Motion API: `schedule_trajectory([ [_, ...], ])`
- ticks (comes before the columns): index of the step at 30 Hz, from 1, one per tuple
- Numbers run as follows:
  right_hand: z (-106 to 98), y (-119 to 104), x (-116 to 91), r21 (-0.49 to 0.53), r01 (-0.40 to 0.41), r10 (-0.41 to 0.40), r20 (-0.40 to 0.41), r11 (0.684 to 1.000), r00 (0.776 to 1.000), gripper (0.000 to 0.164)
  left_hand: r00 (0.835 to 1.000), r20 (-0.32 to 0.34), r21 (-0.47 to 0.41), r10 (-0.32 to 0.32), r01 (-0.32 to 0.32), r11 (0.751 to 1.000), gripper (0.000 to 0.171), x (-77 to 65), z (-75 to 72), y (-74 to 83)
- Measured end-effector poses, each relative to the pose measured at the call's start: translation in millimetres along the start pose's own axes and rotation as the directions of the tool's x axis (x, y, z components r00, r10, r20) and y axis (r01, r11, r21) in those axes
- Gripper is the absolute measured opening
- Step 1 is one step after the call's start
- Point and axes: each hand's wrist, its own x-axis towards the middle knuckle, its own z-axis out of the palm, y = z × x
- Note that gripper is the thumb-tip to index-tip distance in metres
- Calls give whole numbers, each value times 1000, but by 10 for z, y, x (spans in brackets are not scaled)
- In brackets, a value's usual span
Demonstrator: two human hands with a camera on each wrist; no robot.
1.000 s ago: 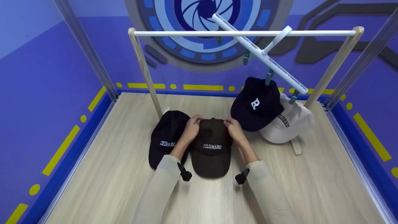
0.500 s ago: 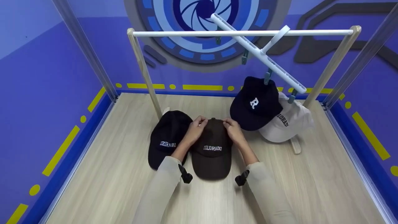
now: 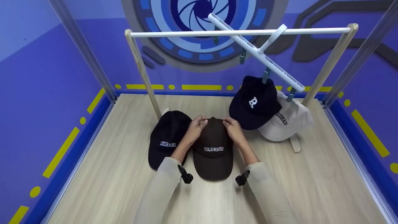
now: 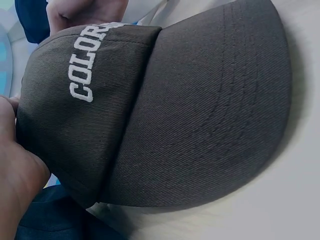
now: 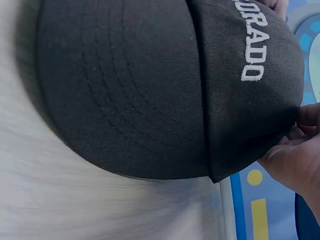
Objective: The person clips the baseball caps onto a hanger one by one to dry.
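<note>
A dark brown baseball cap (image 3: 213,161) with white COLORADO lettering faces me in the middle of the head view, brim toward me. My left hand (image 3: 195,129) pinches the upper left of its crown, and my right hand (image 3: 234,130) pinches the upper right. Both wrist views show the brown brim (image 4: 210,110) (image 5: 125,90) close up, with the floor behind it. Just left of my left hand lies a black COLORADO cap (image 3: 169,130), partly covered by that wrist.
A white hanger (image 3: 255,51) hooks slantwise over the rack's white rail (image 3: 186,33). Its green clips hold a navy cap (image 3: 256,107) with an R and a beige cap (image 3: 286,124) at the right. Wooden rack legs (image 3: 143,74) stand at both ends.
The left fingers have shifted their hold on the crown's upper left. The brown cap sits slightly lower and further right in the head view. The hanging caps stay on their clips.
</note>
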Motion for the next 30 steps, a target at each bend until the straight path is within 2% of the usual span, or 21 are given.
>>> schedule_trajectory([
  [4, -14, -2, -6, 14, -2, 2, 3, 1000, 1000, 23, 1000, -9, 67, 20, -19, 998, 22, -69, 10, 131],
  [11, -42, -13, -24, -17, -13, 13, 13, 1000, 1000, 24, 997, -70, 204, 35, -20, 979, 25, 52, 4, -144],
  [12, -42, -17, -28, -20, -15, 16, 21, 1000, 1000, 25, 996, -78, 218, 36, -18, 976, 23, 53, 7, -143],
  [17, -35, -10, -29, -1, 1, -1, 44, 1000, 999, 29, 994, -100, 241, 38, -13, 971, 17, 49, 12, -144],
  [22, -28, -16, -36, 30, 33, -35, 44, 999, 998, 28, 994, -102, 242, 41, -16, 970, 17, 41, 9, -137],
  [30, -30, -38, -44, 19, 45, -45, -9, 999, 999, 19, 995, -80, 251, 63, -41, 967, 19, 31, 33, -60],
])
